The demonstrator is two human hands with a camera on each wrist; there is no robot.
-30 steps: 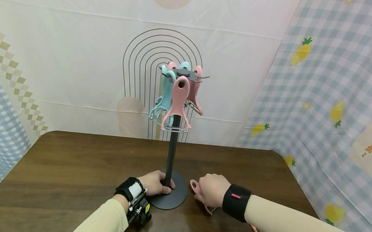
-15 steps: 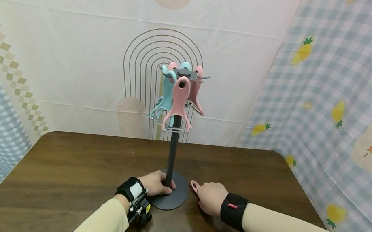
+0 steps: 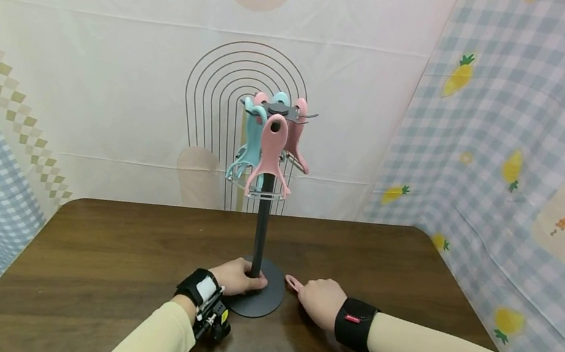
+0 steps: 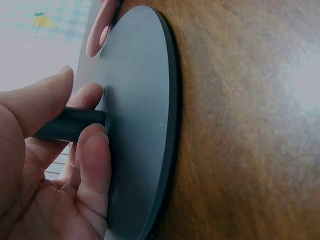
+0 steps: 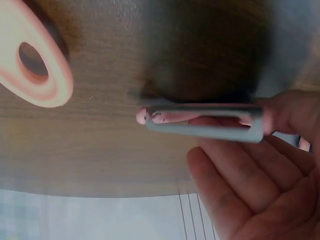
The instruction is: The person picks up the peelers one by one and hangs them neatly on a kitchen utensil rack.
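Observation:
A dark grey stand (image 3: 261, 228) has a round base (image 3: 270, 298) flat on the table. My left hand (image 3: 236, 277) curls its thumb and fingers round the foot of the pole, just above the base. Right of the base, my right hand (image 3: 320, 302) grips a pink peeler (image 3: 292, 282) low over the table, its holed handle end sticking out toward the stand. The peeler's metal blade (image 5: 210, 132) shows in the right wrist view but is hidden in the head view. On the stand's hooks hang pink peelers (image 3: 270, 155) and blue peelers (image 3: 252, 140).
Another pinkish holed handle (image 5: 57, 82) lies on the table in the right wrist view; the right sleeve (image 3: 433, 350) mostly covers that spot in the head view. A wooden table (image 3: 120, 273) carries everything. Patterned cloths (image 3: 359, 120) rise behind and at both sides.
My right hand has turned and lowered a little, so less of the peeler shows. The right forearm now covers the other loose piece. My left thumb has shifted slightly; the stand stays put.

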